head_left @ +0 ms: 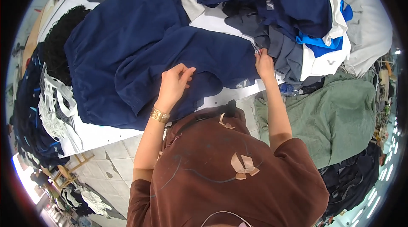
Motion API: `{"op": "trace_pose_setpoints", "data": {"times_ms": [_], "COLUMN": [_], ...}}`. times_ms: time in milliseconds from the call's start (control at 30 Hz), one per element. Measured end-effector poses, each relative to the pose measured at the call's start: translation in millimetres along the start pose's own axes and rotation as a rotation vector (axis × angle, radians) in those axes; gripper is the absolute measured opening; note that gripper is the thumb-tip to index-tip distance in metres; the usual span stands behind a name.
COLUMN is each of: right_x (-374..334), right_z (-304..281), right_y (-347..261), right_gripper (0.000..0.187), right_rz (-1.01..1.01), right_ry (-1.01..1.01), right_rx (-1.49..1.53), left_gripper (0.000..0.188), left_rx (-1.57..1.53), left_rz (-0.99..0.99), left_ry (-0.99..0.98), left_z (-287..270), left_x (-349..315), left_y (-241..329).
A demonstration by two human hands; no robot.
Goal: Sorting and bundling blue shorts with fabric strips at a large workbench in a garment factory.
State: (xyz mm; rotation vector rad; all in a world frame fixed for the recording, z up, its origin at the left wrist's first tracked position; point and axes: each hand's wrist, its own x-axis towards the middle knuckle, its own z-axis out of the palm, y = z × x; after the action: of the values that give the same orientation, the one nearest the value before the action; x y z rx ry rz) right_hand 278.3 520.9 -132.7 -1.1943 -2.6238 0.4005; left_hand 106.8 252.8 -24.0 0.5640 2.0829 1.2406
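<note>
Navy shorts (140, 48) lie spread over the white table, one leg reaching right toward my right hand. My left hand (173, 83), with a gold bracelet (160, 115) at the wrist, hovers over or rests on the navy cloth; its fingers are curled and pinched together, and whatever they hold is too small to make out. At the right end of the leg, my right hand (264, 64) is closed on a small metal tool, which looks like thread snips (256, 50). Its tip is at the cloth's edge, and its handle is mostly hidden by my fingers.
Navy, grey, blue and white garments (297, 6) are heaped at the far right of the table (95, 140). A green cloth (327, 116) bulges at my right, near a clear plastic bottle (290, 90). Black cords (66, 36) and white cords (53, 104) lie at the left.
</note>
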Motion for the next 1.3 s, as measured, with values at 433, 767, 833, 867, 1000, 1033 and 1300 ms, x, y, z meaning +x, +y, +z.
{"op": "trace_pose_setpoints", "data": {"times_ms": [433,767,833,867,1000,1033,1300], "right_x": [-49,-60,-61,-61,-60,-60,2], "right_z": [-59,-39,-37,-36,-34,-32,-38], "right_y": [-107,-135,-136,-137,-139,-138,-107], "right_gripper": [0.024,0.037,0.037,0.037,0.037,0.036,0.039], "right_rz": [-0.115,-0.587,-0.583,-0.576,-0.580,-0.562,-0.098], "right_ry": [-0.363,-0.333,-0.339,-0.344,-0.349,-0.351,-0.170], "right_rx": [0.677,0.261,0.255,0.250,0.257,0.260,0.527], "left_gripper": [0.030,0.029,0.029,0.029,0.028,0.028,0.028], "left_rx": [0.024,0.084,0.083,0.103,0.098,0.098,-0.266], "left_rz": [-0.019,-0.022,-0.019,-0.029,-0.034,-0.034,0.117], "left_ry": [-0.081,-0.126,-0.124,-0.133,-0.129,-0.128,0.268], "left_z": [-1,0,0,0,0,-1,-88], "left_x": [1,1,1,1,0,-1,-48], "left_y": [-2,-1,-2,-1,3,5,25]}}
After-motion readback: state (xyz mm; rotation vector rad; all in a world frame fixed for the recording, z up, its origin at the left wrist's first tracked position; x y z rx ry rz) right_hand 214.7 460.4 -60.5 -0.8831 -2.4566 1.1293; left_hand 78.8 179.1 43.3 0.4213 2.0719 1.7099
